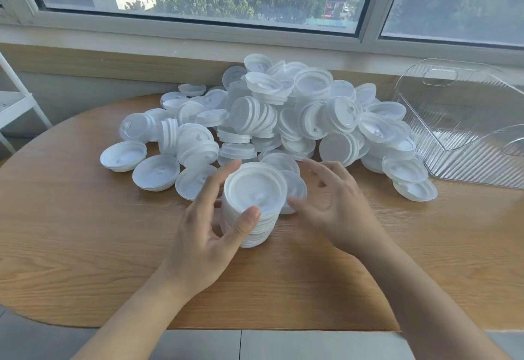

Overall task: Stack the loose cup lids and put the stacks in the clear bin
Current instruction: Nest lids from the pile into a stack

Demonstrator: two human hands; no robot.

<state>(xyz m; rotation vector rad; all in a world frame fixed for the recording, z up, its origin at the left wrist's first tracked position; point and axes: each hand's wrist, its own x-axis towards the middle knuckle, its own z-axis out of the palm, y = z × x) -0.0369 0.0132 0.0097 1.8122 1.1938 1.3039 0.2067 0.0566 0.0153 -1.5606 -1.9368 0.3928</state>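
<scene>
A stack of white cup lids (255, 189) stands upright on the wooden table in front of me. My left hand (209, 234) grips this stack from the left, thumb curled over its near rim. My right hand (331, 203) hovers just right of the stack with spread, relaxed fingers; its thumb is by a single loose lid (296, 189) that leans against the stack. Behind lies a big heap of loose white lids (283, 115), some in short nested runs. The clear ribbed bin (465, 121) sits at the right and looks empty.
The round wooden table (99, 240) stands against a window sill (170, 47). A white rack (17, 104) stands off the table's left edge. Loose lids reach close to the bin's near corner at the right. Bare wood lies in front of the stack.
</scene>
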